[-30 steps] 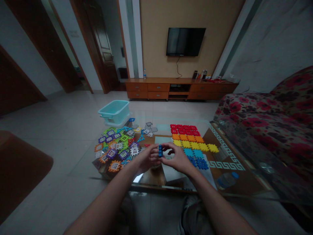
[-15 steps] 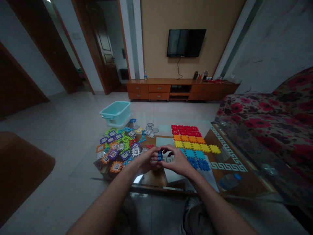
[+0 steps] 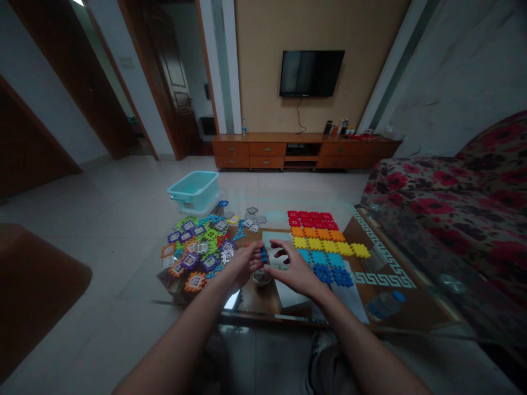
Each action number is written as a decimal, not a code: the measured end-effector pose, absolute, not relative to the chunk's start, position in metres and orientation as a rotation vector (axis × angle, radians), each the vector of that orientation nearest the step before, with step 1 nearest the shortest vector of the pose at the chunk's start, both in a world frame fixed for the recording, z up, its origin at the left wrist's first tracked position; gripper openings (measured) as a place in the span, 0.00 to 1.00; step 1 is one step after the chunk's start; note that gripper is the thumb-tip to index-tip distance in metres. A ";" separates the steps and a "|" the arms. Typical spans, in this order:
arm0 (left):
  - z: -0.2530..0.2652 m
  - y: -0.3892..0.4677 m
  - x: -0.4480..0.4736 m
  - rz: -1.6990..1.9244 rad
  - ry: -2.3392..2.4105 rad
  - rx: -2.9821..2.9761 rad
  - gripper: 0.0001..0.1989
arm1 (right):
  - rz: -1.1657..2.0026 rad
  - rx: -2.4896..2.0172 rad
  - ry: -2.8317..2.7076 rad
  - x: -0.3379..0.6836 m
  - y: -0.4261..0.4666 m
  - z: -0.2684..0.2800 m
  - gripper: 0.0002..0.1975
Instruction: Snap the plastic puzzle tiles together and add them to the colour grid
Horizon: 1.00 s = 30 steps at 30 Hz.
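Note:
My left hand is closed on a dark blue interlocking plastic piece, held on edge above the glass table. Just to its right, my right hand has its thumb and fingers curved apart, with nothing between them. Beyond the right hand, joined toothed pieces lie in rows by colour: red pieces, orange pieces, yellow pieces, light blue pieces and dark blue pieces. Left of my left hand spreads a mixed pile of window-patterned pieces.
A turquoise plastic bin stands beyond the pile. Loose grey pieces lie near the table's far side. A water bottle with a blue cap shows at the right front. To the right is a flowered sofa.
My hands have moved apart. The left hand has shifted slightly left with the blue piece, and the right hand's fingers have come off it and spread.

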<state>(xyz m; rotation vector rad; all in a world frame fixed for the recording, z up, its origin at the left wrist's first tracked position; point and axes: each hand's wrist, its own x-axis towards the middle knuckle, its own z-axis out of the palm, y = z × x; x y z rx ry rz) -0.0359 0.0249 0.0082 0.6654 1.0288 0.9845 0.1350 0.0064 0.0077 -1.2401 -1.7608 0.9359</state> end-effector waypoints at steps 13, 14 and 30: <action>0.004 0.026 -0.031 1.272 0.939 0.921 0.16 | 1.443 -1.161 -1.364 0.131 0.014 0.002 0.19; 0.004 0.026 -0.031 1.278 0.942 0.925 0.16 | 1.450 -1.162 -1.353 0.130 0.014 0.003 0.19; 0.002 0.026 -0.032 1.270 0.965 0.946 0.20 | 1.434 -1.173 -1.322 0.129 0.014 0.011 0.18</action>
